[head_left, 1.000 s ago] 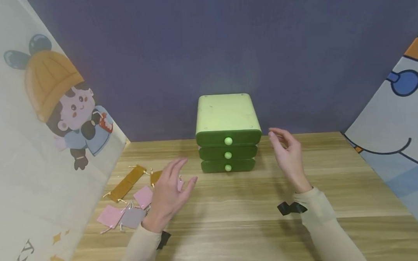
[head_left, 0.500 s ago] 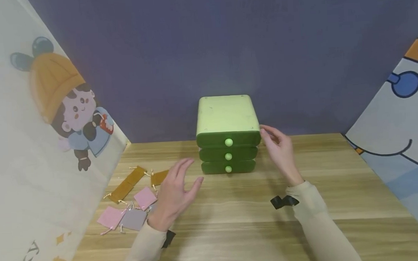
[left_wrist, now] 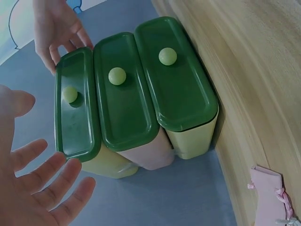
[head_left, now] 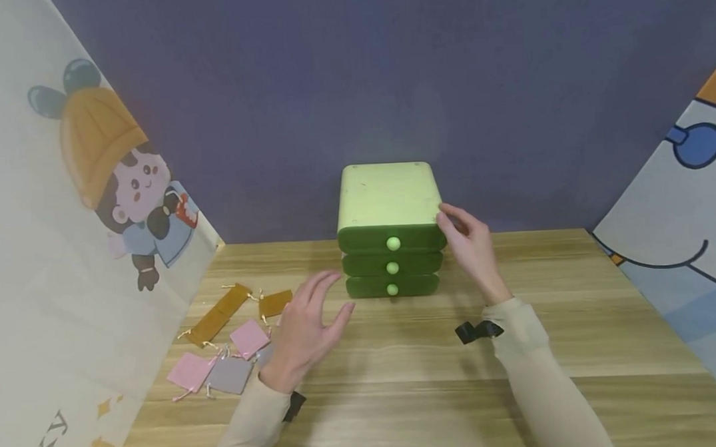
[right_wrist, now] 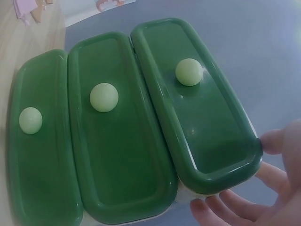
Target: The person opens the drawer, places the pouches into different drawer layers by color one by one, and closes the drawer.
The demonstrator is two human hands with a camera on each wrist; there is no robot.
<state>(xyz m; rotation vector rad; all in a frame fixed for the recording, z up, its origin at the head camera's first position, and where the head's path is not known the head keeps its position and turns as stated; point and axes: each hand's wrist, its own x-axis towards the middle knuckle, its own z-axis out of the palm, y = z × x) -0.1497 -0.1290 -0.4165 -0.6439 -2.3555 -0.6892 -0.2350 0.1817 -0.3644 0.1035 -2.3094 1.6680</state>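
In head view, the green drawer unit [head_left: 389,194] stands on the wooden table [head_left: 401,388], against a dark blue wall [head_left: 257,108]; cloth pouches [head_left: 229,374] lie left. In left wrist view, the left grip [left_wrist: 35,188] is spread, holding nothing. In right wrist view, the right grip [right_wrist: 288,190] touches the upper corner (fingers loosely spread, nothing enclosed); one-sided pushing might turn the unit.

The left hand [head_left: 305,336] covers part of a grey pouch [head_left: 264,355] on the tabletop [head_left: 395,382], and the green fronts [head_left: 366,268] of the drawer unit [head_left: 387,212] hide its insides from me. I can't make out what the tiny marks [head_left: 363,184] on its top are. Both sleeves [head_left: 551,388] run out of sight at the head view's lower edge, where the lettering [head_left: 46,437] is also cut short.
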